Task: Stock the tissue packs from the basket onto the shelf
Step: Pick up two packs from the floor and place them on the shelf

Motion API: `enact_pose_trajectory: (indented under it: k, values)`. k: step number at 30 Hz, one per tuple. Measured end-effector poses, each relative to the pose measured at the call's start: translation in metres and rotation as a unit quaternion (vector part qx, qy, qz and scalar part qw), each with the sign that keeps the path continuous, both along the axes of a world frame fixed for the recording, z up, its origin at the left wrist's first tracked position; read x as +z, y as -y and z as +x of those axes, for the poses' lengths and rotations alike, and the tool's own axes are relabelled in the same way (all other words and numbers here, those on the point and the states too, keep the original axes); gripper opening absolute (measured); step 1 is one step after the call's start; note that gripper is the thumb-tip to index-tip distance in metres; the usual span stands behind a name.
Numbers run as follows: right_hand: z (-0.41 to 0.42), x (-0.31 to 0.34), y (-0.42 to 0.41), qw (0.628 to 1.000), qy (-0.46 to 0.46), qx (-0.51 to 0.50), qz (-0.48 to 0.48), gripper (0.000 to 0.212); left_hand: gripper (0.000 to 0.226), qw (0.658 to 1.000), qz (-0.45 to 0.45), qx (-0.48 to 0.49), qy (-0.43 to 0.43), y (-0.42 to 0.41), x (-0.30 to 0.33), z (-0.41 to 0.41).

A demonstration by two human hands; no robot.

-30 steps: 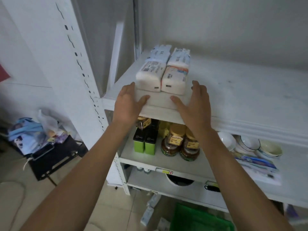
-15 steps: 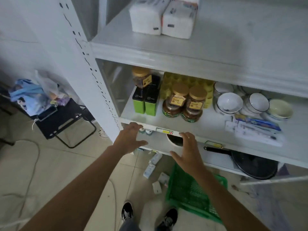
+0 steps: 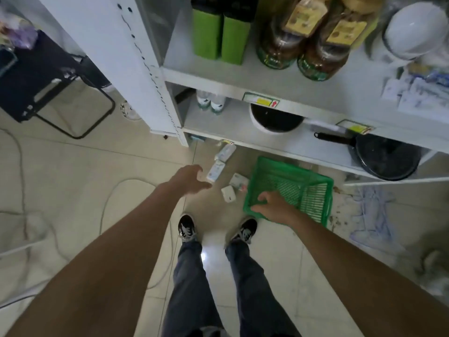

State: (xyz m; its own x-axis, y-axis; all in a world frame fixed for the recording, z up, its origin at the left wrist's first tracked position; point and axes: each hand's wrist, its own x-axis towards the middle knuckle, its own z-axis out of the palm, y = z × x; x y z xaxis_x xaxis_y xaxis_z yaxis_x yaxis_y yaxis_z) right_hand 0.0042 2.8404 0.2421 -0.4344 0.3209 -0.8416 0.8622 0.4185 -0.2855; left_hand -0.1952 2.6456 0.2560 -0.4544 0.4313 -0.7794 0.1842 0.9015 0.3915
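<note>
1. I'm seeing four tissue packs lying on the floor tiles, none on a shelf in this view: one [image 3: 225, 152] farthest out under the lowest shelf edge, one [image 3: 215, 171] just below it, one [image 3: 238, 181] touching the basket's left wall, one [image 3: 228, 193] nearest the feet.
2. The green basket [image 3: 313, 203] is sitting on the floor beside the packs, partly under the lowest shelf [image 3: 238, 127]. I'm seeing only its mesh bottom, nothing inside.
3. The left hand [image 3: 188, 180] is hovering above the floor with fingers spread, gripping nothing, just beside the second pack; I can't tell whether it is touching it.
4. The right hand [image 3: 273, 206] is reaching over the basket's near left corner, fingers loosely curled; I can't tell if they are hooking the rim or just hanging above it.
5. The lowest shelf is carrying a white-rimmed dark pot [image 3: 275, 119], a black frying pan [image 3: 381, 158] and two small bottles [image 3: 211, 102].
6. The shelf above [image 3: 286, 81] is holding two green boxes [image 3: 221, 37], two brown jars [image 3: 303, 49], white bowls [image 3: 410, 30] and some flat packets [image 3: 420, 93].
7. The person is standing in black shoes [image 3: 186, 227] and dark trousers; a black folding stool [image 3: 46, 79] is standing off left, with cables on the tiles.
</note>
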Motion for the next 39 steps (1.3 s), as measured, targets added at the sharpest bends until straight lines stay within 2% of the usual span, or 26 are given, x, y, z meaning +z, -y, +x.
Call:
enact_pose_trajectory:
  k: [1, 2, 6, 9, 12, 16, 19, 20, 24, 29, 32, 35, 39]
  values:
    - [0.000, -0.010, 0.004, 1.000, 0.004, -0.004, -0.008, 0.027, 0.068, 1.000, -0.006, 0.005, 0.006, 0.003, -0.011, 0.001]
    - [0.001, -0.021, 0.008, 1.000, 0.006, -0.006, -0.015, 0.021, 0.068, 1.000, -0.010, 0.009, 0.011, 0.006, -0.023, 0.002]
    - [0.003, -0.077, 0.009, 0.999, 0.023, -0.012, -0.021, 0.022, 0.065, 1.000, -0.016, 0.019, 0.012, 0.010, -0.081, 0.002]
    - [0.003, -0.138, 0.008, 0.998, 0.053, -0.020, -0.030, 0.038, 0.061, 0.999, -0.012, 0.035, 0.006, 0.006, -0.138, 0.003]
    - [-0.003, -0.207, 0.011, 0.990, 0.070, -0.106, -0.068, 0.025, 0.058, 0.998, -0.015, 0.053, 0.004, 0.001, -0.202, 0.013]
    - [-0.013, -0.296, 0.026, 0.960, 0.065, -0.252, -0.102, 0.025, 0.061, 0.996, -0.040, 0.069, 0.032, -0.017, -0.285, 0.033]
    - [-0.020, -0.351, 0.032, 0.949, 0.066, -0.279, -0.132, 0.028, 0.061, 0.997, -0.028, 0.071, 0.034, -0.039, -0.337, 0.037]
    - [-0.024, -0.368, 0.030, 0.950, 0.062, -0.273, -0.137, 0.033, 0.060, 0.997, -0.023, 0.063, 0.030, -0.046, -0.352, 0.037]
    - [-0.044, -0.427, 0.012, 0.974, 0.028, -0.213, -0.074, 0.026, 0.058, 0.999, -0.030, 0.026, 0.019, -0.059, -0.408, 0.024]
    - [-0.056, -0.484, -0.009, 0.986, -0.008, -0.164, -0.021, 0.047, 0.063, 0.999, -0.041, 0.015, -0.007, -0.056, -0.477, 0.004]
    - [-0.067, -0.502, -0.008, 0.996, -0.027, -0.086, -0.011, 0.064, 0.065, 0.999, -0.040, 0.022, -0.027, -0.052, -0.516, -0.003]
    - [-0.079, -0.520, 0.001, 0.999, -0.008, 0.030, 0.029, 0.078, 0.070, 0.997, -0.030, 0.051, -0.051, -0.050, -0.552, -0.005]
    - [-0.096, -0.540, 0.012, 0.984, 0.019, 0.149, 0.091, 0.078, 0.083, 0.994, -0.015, 0.083, -0.074, -0.058, -0.591, -0.008]
